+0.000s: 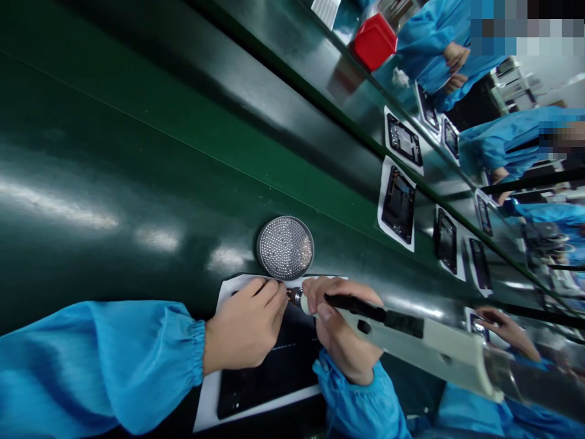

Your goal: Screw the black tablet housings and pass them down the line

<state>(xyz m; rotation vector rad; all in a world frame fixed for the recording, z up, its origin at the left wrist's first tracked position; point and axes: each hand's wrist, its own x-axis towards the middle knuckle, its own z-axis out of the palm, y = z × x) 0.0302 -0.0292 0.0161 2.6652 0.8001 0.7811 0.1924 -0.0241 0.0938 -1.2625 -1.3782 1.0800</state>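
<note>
Centrally in the head view, a pale grey-green handheld power screwdriver (402, 341) is gripped in the right hand (345, 323), fingers wrapped around it; its tip is met by the left hand (249, 323), fingers bunched together, above a flat black rectangular device (274, 372) laid on white sheeting (208, 396).
</note>
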